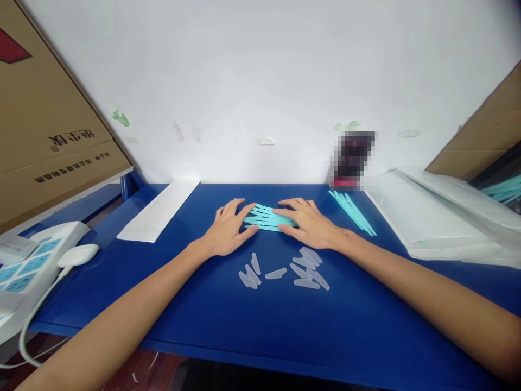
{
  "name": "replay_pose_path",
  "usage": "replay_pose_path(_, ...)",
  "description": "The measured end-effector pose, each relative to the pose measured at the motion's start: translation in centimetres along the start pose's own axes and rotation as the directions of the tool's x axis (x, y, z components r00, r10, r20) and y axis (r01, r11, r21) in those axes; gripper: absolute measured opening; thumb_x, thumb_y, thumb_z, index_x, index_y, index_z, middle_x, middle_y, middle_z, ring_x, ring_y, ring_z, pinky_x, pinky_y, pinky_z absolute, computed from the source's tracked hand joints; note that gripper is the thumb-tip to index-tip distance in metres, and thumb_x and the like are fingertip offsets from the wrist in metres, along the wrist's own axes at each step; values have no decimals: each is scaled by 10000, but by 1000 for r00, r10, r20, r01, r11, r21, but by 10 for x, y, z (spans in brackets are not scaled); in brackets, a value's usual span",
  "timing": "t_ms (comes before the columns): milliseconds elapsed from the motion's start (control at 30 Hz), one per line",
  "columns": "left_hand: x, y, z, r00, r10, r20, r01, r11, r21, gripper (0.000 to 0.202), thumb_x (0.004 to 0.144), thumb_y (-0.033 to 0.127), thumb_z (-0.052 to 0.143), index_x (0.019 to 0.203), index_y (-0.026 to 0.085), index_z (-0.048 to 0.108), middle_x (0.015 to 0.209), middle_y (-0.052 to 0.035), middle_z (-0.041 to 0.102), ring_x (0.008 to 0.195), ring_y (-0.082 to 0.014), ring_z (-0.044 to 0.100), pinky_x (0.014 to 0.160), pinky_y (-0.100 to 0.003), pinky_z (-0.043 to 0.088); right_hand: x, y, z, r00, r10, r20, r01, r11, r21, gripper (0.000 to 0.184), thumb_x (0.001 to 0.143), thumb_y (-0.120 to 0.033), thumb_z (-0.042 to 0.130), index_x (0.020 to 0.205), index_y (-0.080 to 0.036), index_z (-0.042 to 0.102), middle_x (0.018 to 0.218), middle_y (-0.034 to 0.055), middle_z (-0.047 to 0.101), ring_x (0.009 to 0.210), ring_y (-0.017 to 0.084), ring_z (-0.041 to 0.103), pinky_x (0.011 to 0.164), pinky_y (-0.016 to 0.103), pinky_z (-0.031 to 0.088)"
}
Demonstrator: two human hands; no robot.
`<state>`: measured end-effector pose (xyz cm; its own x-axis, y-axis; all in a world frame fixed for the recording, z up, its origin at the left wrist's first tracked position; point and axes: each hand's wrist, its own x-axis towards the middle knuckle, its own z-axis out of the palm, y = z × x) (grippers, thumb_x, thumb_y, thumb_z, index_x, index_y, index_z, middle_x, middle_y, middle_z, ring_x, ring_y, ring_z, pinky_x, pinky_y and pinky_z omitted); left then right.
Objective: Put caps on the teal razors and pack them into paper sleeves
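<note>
A loose bunch of thin turquoise strips [266, 218] lies crosswise on the blue table between my two hands. My left hand [228, 228] is palm down at the left ends of the strips, fingers apart, with the index finger and thumb touching or close to them. Over the right ends rests my right hand [311, 224], its fingers spread and partly covering the strips. Nearer to me lie several small translucent pieces [275, 273], flat and tapered, with a denser cluster [308, 267] below my right hand.
More turquoise strips [353, 213] lie slanted at the right. Beyond them are white plastic bags [439, 217]. A long white packet [160, 212] is at the left, near a power strip [44, 260] with a white cable. Cardboard boxes [52, 108] stand on both sides; a wall closes the back.
</note>
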<state>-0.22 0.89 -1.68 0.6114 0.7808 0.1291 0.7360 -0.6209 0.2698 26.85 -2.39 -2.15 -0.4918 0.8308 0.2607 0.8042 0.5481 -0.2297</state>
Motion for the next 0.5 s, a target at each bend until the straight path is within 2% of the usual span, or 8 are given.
replay_pose_path(133, 0, -2, 1, 1000, 12, 21, -12, 999, 34, 657, 1019, 633, 344, 1590, 312, 302, 1648, -164, 229, 1532, -412, 155, 1168, -671, 184, 1, -5, -7, 996, 6, -92, -9, 999, -34, 500, 1029, -460, 365, 1411, -239, 601, 1416, 133, 591, 1278, 334, 525, 1025, 550, 412)
replay_pose_path(167, 0, -2, 0, 999, 11, 32, -13, 999, 39, 657, 1021, 636, 331, 1594, 314, 298, 1655, -164, 212, 1537, -410, 141, 1172, -671, 174, 2, -4, -13, 991, 43, -123, -52, 996, -74, 482, 1027, -429, 367, 1373, -216, 626, 1358, 143, 625, 1216, 330, 567, 993, 531, 438)
replay_pose_path(233, 0, -1, -1, 999, 7, 51, -8, 999, 36, 661, 1025, 638, 314, 1597, 308, 299, 1665, -169, 186, 1543, -414, 124, 1177, -673, 161, 5, 3, -30, 971, 188, -147, -214, 958, -191, 436, 1008, -392, 390, 1207, -166, 706, 1168, 173, 694, 1037, 329, 646, 872, 492, 489)
replay_pose_path(267, 0, -1, -2, 998, 6, 57, -8, 1000, 29, 662, 1025, 638, 313, 1596, 304, 304, 1668, -171, 182, 1543, -418, 122, 1178, -675, 159, 5, 11, -41, 948, 291, -131, -316, 914, -253, 411, 995, -393, 412, 1085, -155, 735, 1050, 183, 712, 929, 323, 669, 792, 468, 498)
replay_pose_path(333, -1, 0, -3, 999, 6, 54, -7, 1000, 16, 659, 1023, 637, 325, 1590, 301, 323, 1667, -169, 193, 1540, -426, 128, 1177, -681, 162, 4, 32, -64, 850, 519, -87, -512, 777, -367, 397, 948, -453, 501, 863, -145, 736, 874, 201, 707, 809, 328, 677, 697, 446, 479)
replay_pose_path(400, -1, 0, -3, 999, 10, 45, -11, 1000, 7, 654, 1020, 634, 341, 1583, 302, 336, 1664, -164, 210, 1536, -432, 140, 1174, -688, 169, 0, 57, -81, 755, 656, 9, -610, 708, -355, 348, 826, -483, 687, 698, -160, 687, 792, 190, 703, 760, 315, 673, 656, 420, 457)
replay_pose_path(433, -1, 0, -3, 999, 12, 40, -12, 1000, 4, 652, 1019, 633, 346, 1582, 304, 337, 1664, -161, 215, 1536, -434, 142, 1173, -691, 171, -2, 69, -87, 739, 673, 24, -627, 701, -341, 359, 752, -468, 769, 616, -159, 648, 733, 184, 694, 702, 297, 666, 633, 410, 446)
replay_pose_path(500, -1, -1, -2, 999, 12, 37, -12, 1000, -1, 651, 1018, 633, 350, 1581, 306, 337, 1663, -159, 218, 1536, -435, 139, 1171, -694, 174, -7, 86, -92, 762, 648, 2, -622, 732, -279, 401, 610, -389, 886, 499, -164, 573, 636, 159, 670, 600, 249, 638, 589, 383, 429)
